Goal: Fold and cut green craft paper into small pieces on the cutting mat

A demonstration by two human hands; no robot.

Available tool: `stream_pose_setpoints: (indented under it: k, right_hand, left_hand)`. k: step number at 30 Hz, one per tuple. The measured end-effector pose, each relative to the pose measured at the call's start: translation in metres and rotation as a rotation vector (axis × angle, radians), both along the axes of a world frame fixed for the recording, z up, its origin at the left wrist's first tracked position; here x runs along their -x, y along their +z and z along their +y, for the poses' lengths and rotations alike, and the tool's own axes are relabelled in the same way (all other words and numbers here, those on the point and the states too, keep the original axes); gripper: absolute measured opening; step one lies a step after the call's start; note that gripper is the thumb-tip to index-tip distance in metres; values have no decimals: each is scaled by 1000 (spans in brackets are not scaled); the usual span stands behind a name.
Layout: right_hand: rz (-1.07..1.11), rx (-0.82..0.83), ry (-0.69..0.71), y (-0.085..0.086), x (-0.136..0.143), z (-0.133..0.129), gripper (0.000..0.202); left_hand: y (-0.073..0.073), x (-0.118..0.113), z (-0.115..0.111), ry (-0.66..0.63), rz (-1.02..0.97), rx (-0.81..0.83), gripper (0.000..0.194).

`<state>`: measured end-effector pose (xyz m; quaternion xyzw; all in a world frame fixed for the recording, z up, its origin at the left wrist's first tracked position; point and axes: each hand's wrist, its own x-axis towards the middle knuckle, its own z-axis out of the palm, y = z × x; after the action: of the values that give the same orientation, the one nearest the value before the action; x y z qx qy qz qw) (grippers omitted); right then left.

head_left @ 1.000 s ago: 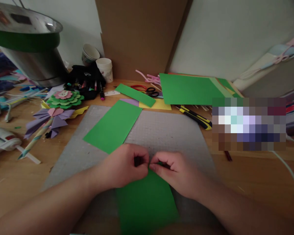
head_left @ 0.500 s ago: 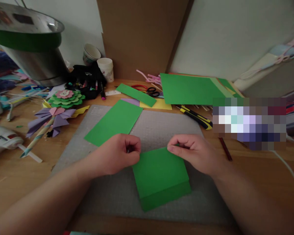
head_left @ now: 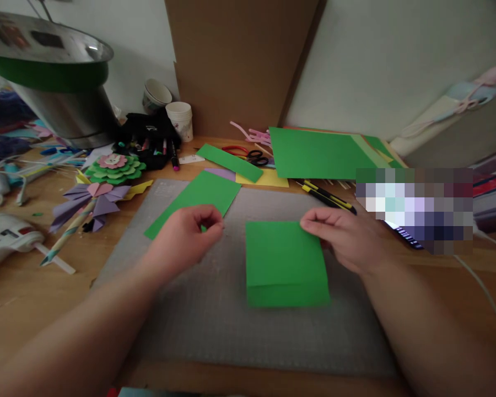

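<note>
A folded sheet of green paper (head_left: 287,253) is held up over the grey cutting mat (head_left: 198,331), a crease running along its lower part. My right hand (head_left: 341,234) pinches its upper right corner between thumb and fingers. Left of the sheet, apart from it, my left hand (head_left: 188,234) is curled with thumb and forefinger close together and nothing visible in them. Behind that hand a flat green paper rectangle (head_left: 206,193) lies on the mat, partly covered by the hand.
Toward the back lie a green strip (head_left: 231,162), scissors (head_left: 257,158), a box cutter (head_left: 328,197) and stacked green sheets (head_left: 314,154). At left are a glue gun (head_left: 12,242), a paper flower (head_left: 116,168) and a metal bucket (head_left: 72,105). A blurred-out patch covers something at right.
My left hand has let go of the folded green paper and moved left and away. My right hand has shifted right and slightly up with the paper, which has turned straighter.
</note>
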<state>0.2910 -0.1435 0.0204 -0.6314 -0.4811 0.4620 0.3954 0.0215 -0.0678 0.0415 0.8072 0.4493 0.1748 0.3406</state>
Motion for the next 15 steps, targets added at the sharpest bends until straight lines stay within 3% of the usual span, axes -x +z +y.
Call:
stream_pose_setpoints:
  k: [2, 5, 7, 10, 15]
  right_hand:
    - [37, 71, -30, -4, 10, 0, 21]
    - [156, 143, -49, -7, 29, -2, 20]
    - [260, 175, -48, -7, 38, -4, 20]
    - [447, 191, -31, -5, 41, -7, 20]
    - [551, 146, 215, -4, 29, -9, 42]
  left_hand:
    - [-1, -4, -10, -141, -63, -187, 31]
    - [-5, -10, -27, -466, 21, -327, 84]
    - [-7, -12, -34, -531, 111, -355, 94]
    - [-9, -14, -36, -457, 166, -338, 86]
    - [-4, -11, -28, -112, 65, -165, 68]
